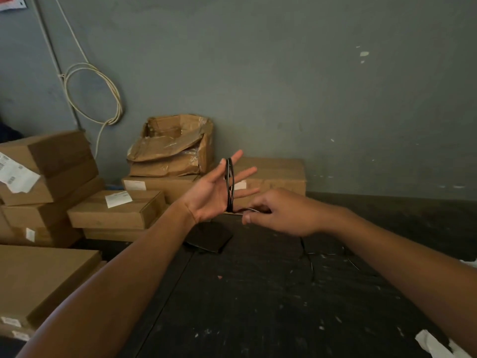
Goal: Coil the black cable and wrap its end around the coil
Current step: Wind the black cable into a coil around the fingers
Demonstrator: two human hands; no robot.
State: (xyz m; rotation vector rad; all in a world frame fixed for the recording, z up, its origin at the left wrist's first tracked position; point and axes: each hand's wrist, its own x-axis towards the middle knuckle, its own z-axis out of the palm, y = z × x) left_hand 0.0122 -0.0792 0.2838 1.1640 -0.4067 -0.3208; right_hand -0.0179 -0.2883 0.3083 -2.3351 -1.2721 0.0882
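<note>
Black cable (229, 184) loops around the splayed left hand (215, 193); right hand (280, 211) pinches its end.

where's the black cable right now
In the head view, centre frame, the black cable is looped around the spread fingers of the left hand, with the right hand pinching it just beside.

The labels (118, 199) on the cardboard boxes (116, 213) are unreadable.

The black cable (229, 184) vanishes behind the right hand (281, 213), whose fingertips hide any pinch. Its loose run on the dark surface (258, 306) is too faint to trace.
</note>
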